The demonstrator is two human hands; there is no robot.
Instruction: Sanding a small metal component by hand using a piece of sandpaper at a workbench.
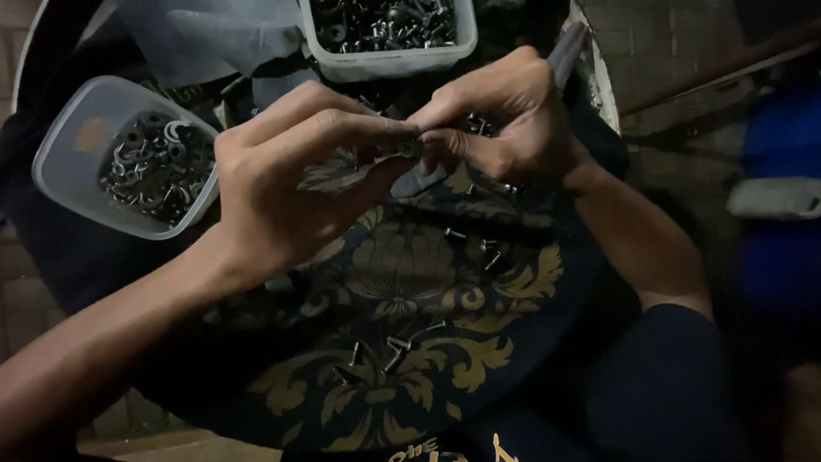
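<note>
My left hand (299, 175) and my right hand (505, 120) meet above a dark cloth with a gold floral pattern (410, 282). Between the fingertips of both hands sits a small metal part (409, 145), pinched from the left and the right. Its exact shape is hard to tell in the dim light. Several loose small bolts (389, 351) lie on the cloth below the hands, and a few more bolts (479, 248) lie under my right wrist.
A translucent plastic tub (68, 162) of metal washers and rings stands at the left. Another plastic tub (393, 60) of dark metal hardware stands at the top centre. A round white rim (599, 77) curves at the upper right. Blue shapes blur at the far right.
</note>
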